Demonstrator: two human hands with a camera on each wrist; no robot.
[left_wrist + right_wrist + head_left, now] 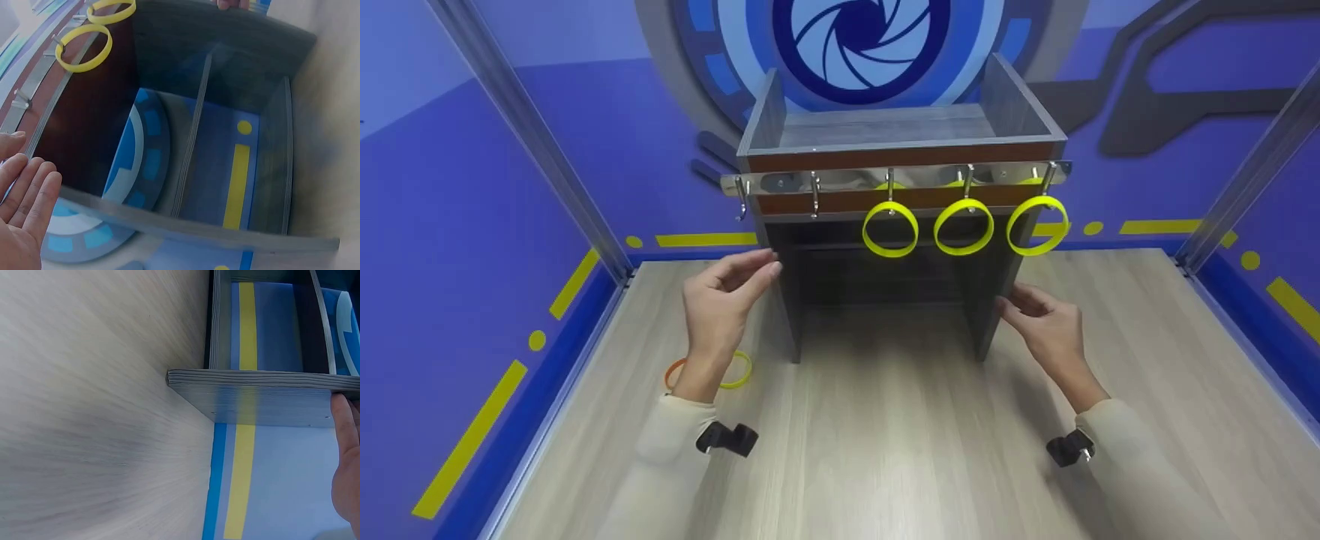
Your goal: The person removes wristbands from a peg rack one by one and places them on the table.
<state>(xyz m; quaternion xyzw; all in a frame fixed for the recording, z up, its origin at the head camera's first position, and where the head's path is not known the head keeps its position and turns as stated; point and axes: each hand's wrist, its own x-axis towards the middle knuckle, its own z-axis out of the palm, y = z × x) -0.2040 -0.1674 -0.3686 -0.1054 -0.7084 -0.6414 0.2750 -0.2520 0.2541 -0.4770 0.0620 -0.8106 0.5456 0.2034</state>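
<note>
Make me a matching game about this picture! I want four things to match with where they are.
1. Three yellow rings
2. Metal hook rail
3. Right hand
4. Left hand

A. Across the front of the shelf
B. Near the shelf's left side
C. Hanging from hooks
D. Touching the shelf's right side

Pairs: 1-C, 2-A, 3-D, 4-B

Pale wood-grain table here, and the grey shelf stands upright on it, towards the back! Over on the left lie an orange ring and a yellow ring, both partly hidden.
</note>
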